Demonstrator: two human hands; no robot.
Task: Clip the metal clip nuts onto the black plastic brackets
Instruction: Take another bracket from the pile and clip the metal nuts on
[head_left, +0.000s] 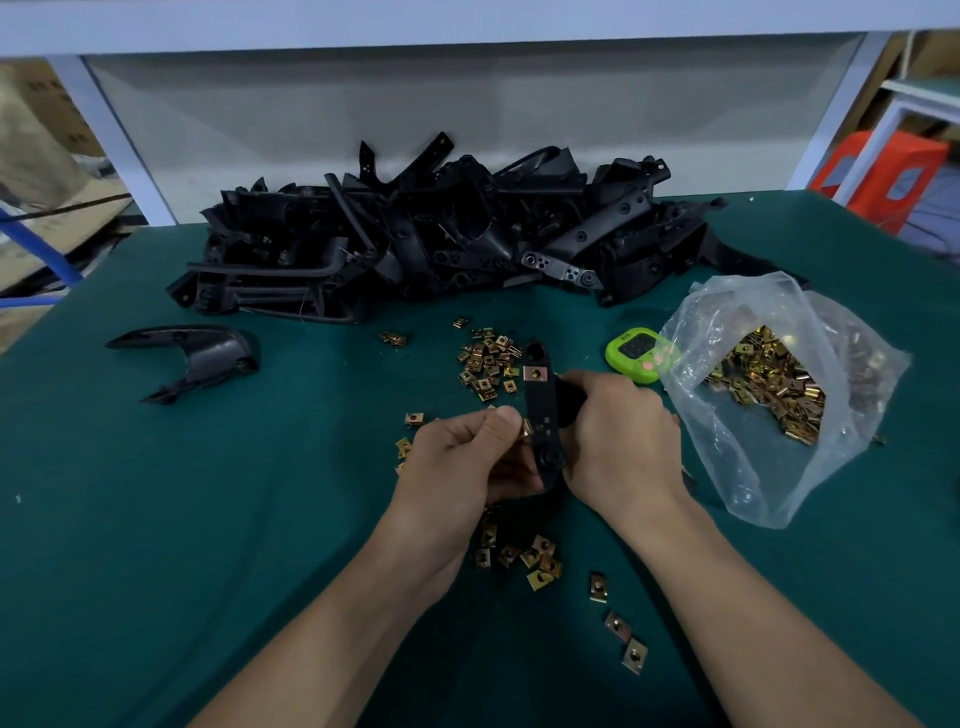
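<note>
We see a table covered in dark green cloth (156, 519). Towards its right, a small lime-green digital timer (636, 358) touches a crumpled clear plastic bag (779, 467). Beyond the far right corner stands an orange-red plastic stool (878, 171). Brown cardboard boxes (31, 130) sit at the left.

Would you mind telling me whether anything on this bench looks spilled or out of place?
Loose clip nuts lie scattered across the green mat, outside their plastic bag; otherwise nothing looks damaged.
</note>
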